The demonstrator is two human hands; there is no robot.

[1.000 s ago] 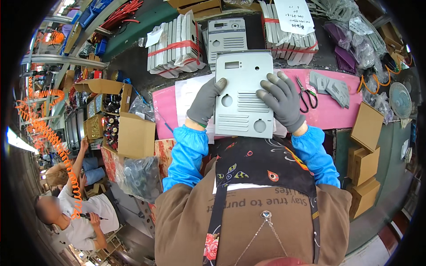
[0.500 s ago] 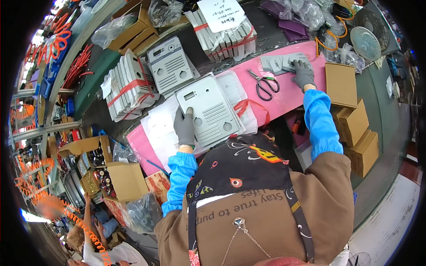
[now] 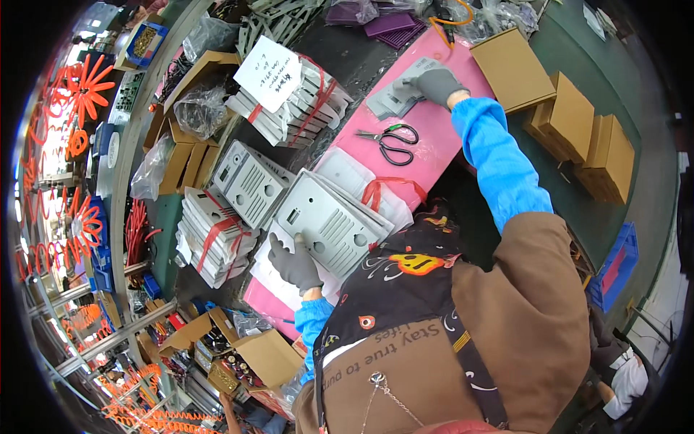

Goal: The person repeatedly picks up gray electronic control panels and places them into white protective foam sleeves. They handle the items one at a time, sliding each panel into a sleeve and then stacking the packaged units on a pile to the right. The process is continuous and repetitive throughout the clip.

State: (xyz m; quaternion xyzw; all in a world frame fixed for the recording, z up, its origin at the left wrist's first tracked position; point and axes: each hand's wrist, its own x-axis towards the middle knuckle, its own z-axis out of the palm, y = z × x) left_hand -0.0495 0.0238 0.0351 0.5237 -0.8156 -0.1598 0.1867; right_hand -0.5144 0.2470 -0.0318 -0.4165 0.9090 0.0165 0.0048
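Observation:
My left hand point(image 3: 296, 266), in a grey glove, has its thumb and fingers apart at the near left edge of a grey slotted panel point(image 3: 329, 223). That panel lies on a stack of similar ones, with a small window and round holes in its face. Over on the pink mat, my gloved right hand point(image 3: 439, 87) reaches onto several thin grey cards point(image 3: 394, 100). Its fingers are bent together at the edge of a card, and the fingertips are partly hidden. Black-handled scissors point(image 3: 394, 141) lie open between the cards and the panels.
Another slotted panel point(image 3: 249, 181) rests beyond my left hand, near wrapped bundles tied with red ribbon point(image 3: 217, 233). A paper sheet point(image 3: 267, 74) tops another bundle point(image 3: 311, 108). Brown cardboard boxes point(image 3: 513, 69) stand at the right, purple slotted parts point(image 3: 394, 32) at the back.
The view has turned and shifted. My left hand has loosened from the panel's edge, with its fingers spreading. My right hand has moved further over the grey cards.

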